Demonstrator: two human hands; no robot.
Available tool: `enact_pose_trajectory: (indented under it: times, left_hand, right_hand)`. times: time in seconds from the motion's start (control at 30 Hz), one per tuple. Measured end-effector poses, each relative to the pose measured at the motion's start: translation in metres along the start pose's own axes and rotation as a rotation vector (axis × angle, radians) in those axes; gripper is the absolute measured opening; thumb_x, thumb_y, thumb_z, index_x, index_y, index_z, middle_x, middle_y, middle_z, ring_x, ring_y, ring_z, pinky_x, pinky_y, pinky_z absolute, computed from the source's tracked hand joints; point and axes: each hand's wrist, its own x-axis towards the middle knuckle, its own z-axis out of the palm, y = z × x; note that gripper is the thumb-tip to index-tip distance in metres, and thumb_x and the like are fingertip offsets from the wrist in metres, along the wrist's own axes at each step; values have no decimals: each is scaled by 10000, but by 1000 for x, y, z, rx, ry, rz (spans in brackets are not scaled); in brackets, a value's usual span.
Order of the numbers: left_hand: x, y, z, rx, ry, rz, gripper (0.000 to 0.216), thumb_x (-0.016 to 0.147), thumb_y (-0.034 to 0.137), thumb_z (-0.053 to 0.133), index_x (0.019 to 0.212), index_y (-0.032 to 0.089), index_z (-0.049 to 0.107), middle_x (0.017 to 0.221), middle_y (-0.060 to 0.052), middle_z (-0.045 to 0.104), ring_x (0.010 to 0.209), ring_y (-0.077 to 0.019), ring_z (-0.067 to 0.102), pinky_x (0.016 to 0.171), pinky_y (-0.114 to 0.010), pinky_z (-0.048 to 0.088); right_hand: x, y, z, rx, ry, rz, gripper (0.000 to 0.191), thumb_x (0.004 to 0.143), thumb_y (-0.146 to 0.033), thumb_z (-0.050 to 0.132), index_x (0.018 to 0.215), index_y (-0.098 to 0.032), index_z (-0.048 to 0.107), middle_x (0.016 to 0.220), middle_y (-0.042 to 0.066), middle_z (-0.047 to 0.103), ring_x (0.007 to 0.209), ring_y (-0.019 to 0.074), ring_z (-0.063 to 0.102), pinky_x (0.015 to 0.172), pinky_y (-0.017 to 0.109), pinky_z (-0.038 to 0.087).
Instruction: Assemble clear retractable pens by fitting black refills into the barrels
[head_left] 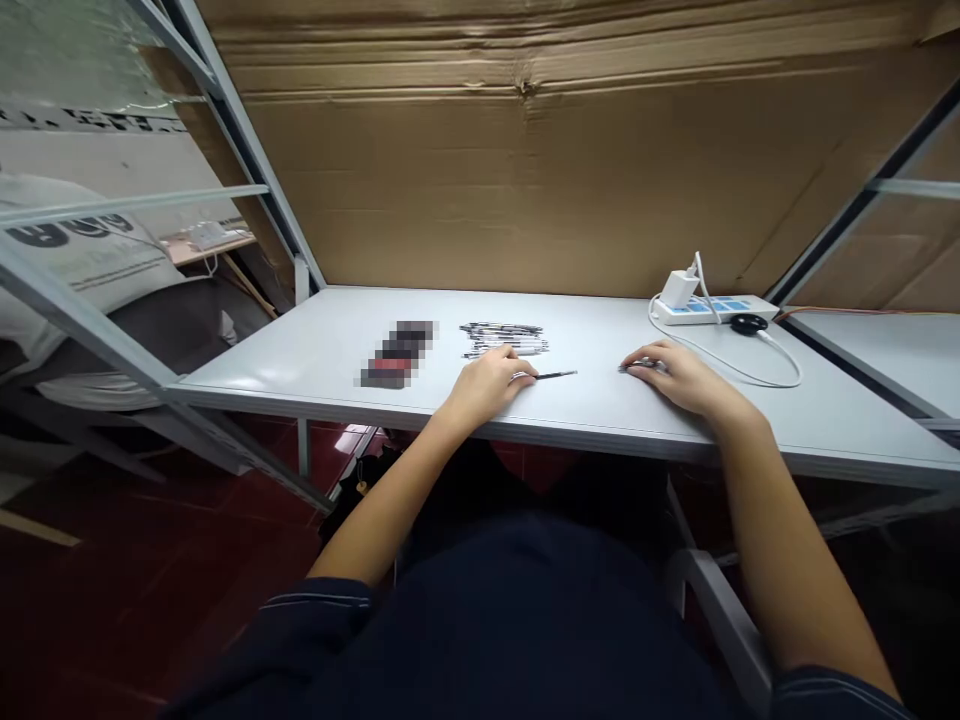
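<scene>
My left hand (487, 388) rests palm down on the pale grey desk (262, 362), shut on a slim black pen (555, 375) whose tip points right. Just behind that hand lies a loose heap of several black-and-white pens (502, 340). My right hand (667, 376) is further right, its fingertips closed over a small grey object (637, 367) that is partly hidden. Left of the heap, a pixelated dark object with a red patch (397, 355) lies on the desk, its details unreadable.
A white power strip (712, 310) with a plugged-in charger (679, 290) stands at the desk's back right, with a white cable (757, 375) looping forward to a black round piece (748, 323). Cardboard (480, 180) lines the back, and grey metal frame bars (240, 110) rise at the sides.
</scene>
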Motion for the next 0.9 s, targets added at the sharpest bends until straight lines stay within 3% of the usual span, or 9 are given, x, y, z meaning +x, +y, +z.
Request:
enact_pose_trajectory:
  times: [0.13, 0.33, 0.47, 0.57, 0.9]
  left_hand:
    - [0, 1, 0, 5, -3, -11, 249, 1030, 329, 554, 1151, 284, 766, 1118, -51, 639, 982, -207, 646, 822, -301, 522]
    - [0, 1, 0, 27, -20, 4, 271, 1045, 325, 517, 1189, 276, 741, 1155, -62, 625, 989, -212, 638, 857, -315, 522]
    - [0, 1, 1, 29, -24, 7, 268, 1043, 327, 520, 1195, 282, 736, 1159, -64, 619, 987, -218, 640, 865, -324, 523]
    - [0, 0, 1, 29, -24, 14, 278, 1046, 330, 509, 1199, 285, 736, 1161, -62, 617, 975, -216, 642, 864, -332, 526]
    - [1, 1, 0, 35, -23, 13, 278, 1038, 303, 515, 1192, 279, 744, 1150, -65, 619, 997, -216, 643, 862, -322, 532]
  right_hand:
    - [-1, -1, -2, 23, -38, -8, 310, 978, -489, 579, 1154, -320, 772, 1226, 94, 669, 1180, 311, 628, 1076, 478, 458]
    - [7, -17, 8, 68, -9, -46, 262, 961, -460, 599, 942, -249, 753, 1059, 101, 712, 981, 291, 679, 943, 457, 521]
    - [6, -11, 9, 55, 53, -6, 240, 932, -457, 622, 993, -238, 701, 1008, 100, 731, 941, 300, 678, 860, 452, 532]
    - [5, -10, 7, 32, 50, -23, 245, 939, -471, 603, 917, -245, 696, 1004, 99, 736, 935, 305, 674, 855, 455, 524]
    - [6, -27, 6, 14, 35, -109, 199, 991, -391, 508, 919, -257, 637, 968, 88, 736, 880, 286, 663, 790, 424, 516]
